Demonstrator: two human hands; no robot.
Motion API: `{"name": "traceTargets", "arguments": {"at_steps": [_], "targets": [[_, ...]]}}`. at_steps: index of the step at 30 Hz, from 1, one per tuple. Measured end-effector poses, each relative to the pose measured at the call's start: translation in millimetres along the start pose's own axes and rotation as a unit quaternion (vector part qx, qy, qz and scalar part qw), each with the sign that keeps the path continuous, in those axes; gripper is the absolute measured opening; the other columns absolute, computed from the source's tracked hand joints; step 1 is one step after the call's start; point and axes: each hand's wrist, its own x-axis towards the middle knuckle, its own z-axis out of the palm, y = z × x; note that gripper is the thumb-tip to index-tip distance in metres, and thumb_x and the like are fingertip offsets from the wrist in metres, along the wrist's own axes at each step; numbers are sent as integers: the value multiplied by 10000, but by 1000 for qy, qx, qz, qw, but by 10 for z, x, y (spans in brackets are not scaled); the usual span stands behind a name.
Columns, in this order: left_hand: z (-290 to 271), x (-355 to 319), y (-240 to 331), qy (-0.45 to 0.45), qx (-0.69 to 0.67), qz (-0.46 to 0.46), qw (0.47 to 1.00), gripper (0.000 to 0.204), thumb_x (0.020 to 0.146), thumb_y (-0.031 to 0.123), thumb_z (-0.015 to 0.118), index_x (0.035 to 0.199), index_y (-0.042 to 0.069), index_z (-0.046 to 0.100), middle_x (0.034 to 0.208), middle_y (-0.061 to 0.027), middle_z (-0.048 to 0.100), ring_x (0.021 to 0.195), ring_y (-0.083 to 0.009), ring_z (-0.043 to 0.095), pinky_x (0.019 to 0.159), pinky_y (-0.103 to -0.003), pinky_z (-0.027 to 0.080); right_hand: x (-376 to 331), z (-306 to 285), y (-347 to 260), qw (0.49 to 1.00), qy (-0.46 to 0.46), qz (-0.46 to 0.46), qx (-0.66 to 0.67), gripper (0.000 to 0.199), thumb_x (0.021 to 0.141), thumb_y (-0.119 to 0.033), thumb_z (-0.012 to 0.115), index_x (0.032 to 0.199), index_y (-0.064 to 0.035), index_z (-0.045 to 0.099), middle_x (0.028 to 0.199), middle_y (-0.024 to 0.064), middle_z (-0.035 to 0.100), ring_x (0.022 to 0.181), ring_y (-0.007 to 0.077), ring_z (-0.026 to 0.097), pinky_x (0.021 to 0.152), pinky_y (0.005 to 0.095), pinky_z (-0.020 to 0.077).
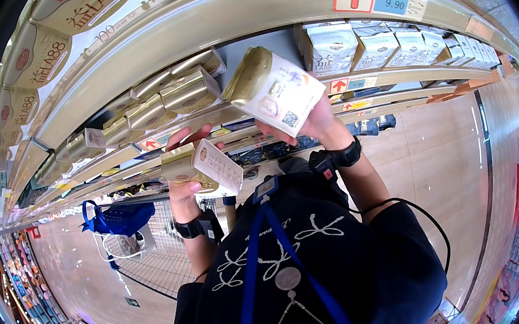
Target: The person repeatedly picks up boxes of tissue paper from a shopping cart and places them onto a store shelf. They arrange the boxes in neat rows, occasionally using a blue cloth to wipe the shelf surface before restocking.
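Observation:
My right hand [315, 122] holds a white and olive-green carton [273, 90] raised in front of a store shelf, its top tilted toward the shelf. Lower and to the left, my left hand [186, 173] grips a second carton [202, 167] of the same kind, printed side facing up. Both wrists wear black bands. Similar cartons [178, 92] lie in rows on the shelf just behind the two in my hands.
The curved shelf rail [225, 11] with price tags runs above. More cartons [375, 44] stand on the shelf to the right. A wire shopping cart [159, 253] with a blue bag [115, 217] sits below left. Tiled aisle floor [452, 158] stretches right.

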Motion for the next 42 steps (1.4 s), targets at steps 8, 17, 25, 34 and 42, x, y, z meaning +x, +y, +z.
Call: {"name": "traceTargets", "arguments": {"at_steps": [8, 17, 25, 34, 42], "targets": [[-5, -62, 42, 56, -15, -16, 998, 940, 537, 203, 790, 1363, 45, 367, 1311, -278, 467, 1126, -383, 553, 985, -516, 437, 297, 329, 96, 841, 215, -285, -407, 737, 801, -65, 656, 1415, -61, 249, 1340, 162, 397, 1170, 313, 512, 922, 438, 487], [-12, -101, 77, 87, 5, -18, 996, 888, 547, 173, 749, 1346, 55, 381, 1296, -264, 480, 1120, -398, 554, 998, -517, 419, 468, 178, 135, 332, 356, -251, -837, 729, 599, -310, 860, 1202, -90, 515, 1097, 84, 503, 912, 265, 603, 671, 326, 516], [57, -89, 89, 104, 25, -21, 994, 910, 544, 249, 763, 1349, 59, 383, 1275, -249, 479, 1105, -381, 552, 987, -476, 441, 509, 213, 240, 330, 338, -204, -857, 649, 667, -392, 788, 1236, -173, 568, 1053, 76, 511, 878, 259, 593, 682, 354, 507], [186, 68, 104, 82, 59, -24, 995, 893, 575, 265, 795, 1332, 28, 385, 1245, -256, 509, 1123, -373, 551, 982, -471, 446, 357, 320, 184, 355, 263, -348, -827, 560, 760, -180, 730, 1261, -59, 512, 1093, 159, 513, 942, 313, 533, 802, 381, 461], [613, 401, 196, 84, 171, 46, 981, 664, 682, 64, 785, 1256, 6, 457, 1133, -112, 593, 1054, -199, 585, 942, -331, 464, 155, 743, 289, 435, 124, -283, -846, 810, 656, -386, 807, 1302, -41, 462, 1202, 186, 480, 1099, 369, 487, 918, 396, 417]]}}
